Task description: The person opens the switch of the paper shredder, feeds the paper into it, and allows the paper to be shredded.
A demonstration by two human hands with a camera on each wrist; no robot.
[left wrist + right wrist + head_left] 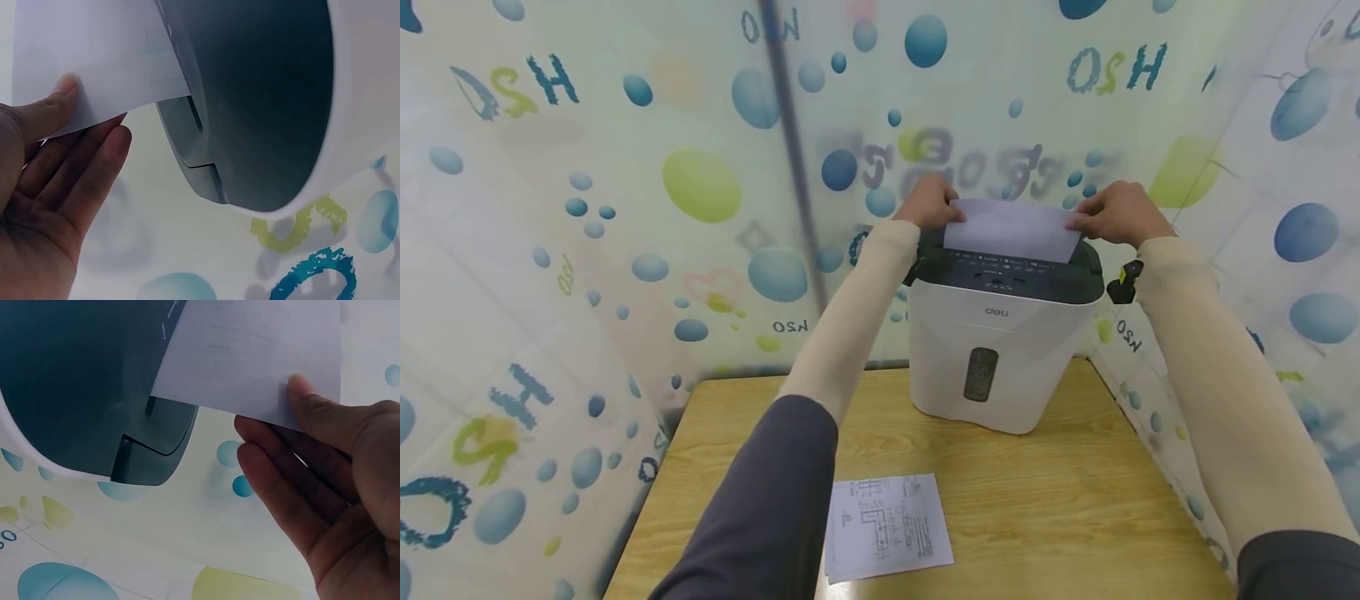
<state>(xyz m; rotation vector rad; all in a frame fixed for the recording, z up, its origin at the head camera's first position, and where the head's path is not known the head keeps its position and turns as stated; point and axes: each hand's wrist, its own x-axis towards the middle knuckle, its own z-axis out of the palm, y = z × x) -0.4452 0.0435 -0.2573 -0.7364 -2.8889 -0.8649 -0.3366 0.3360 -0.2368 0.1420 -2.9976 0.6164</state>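
A sheet of paper stands between the two hands, held by its side edges above a shredder. The left hand pinches it near the upper left corner, the thumb on the near face and the fingers behind; the right hand pinches near the upper right corner in the same way. Both hands are above the shredder's dark top, apart from it. The sheet's lower edge meets the slot in that top, and a short stretch of slot shows past the paper at either end; how far the edge goes in cannot be told. Faint print shows on the sheet in the left wrist view.

The shredder stands upright at the back of the worktop. Printed pages lie flat nearer the person, well apart from both hands, beside the left sleeve.
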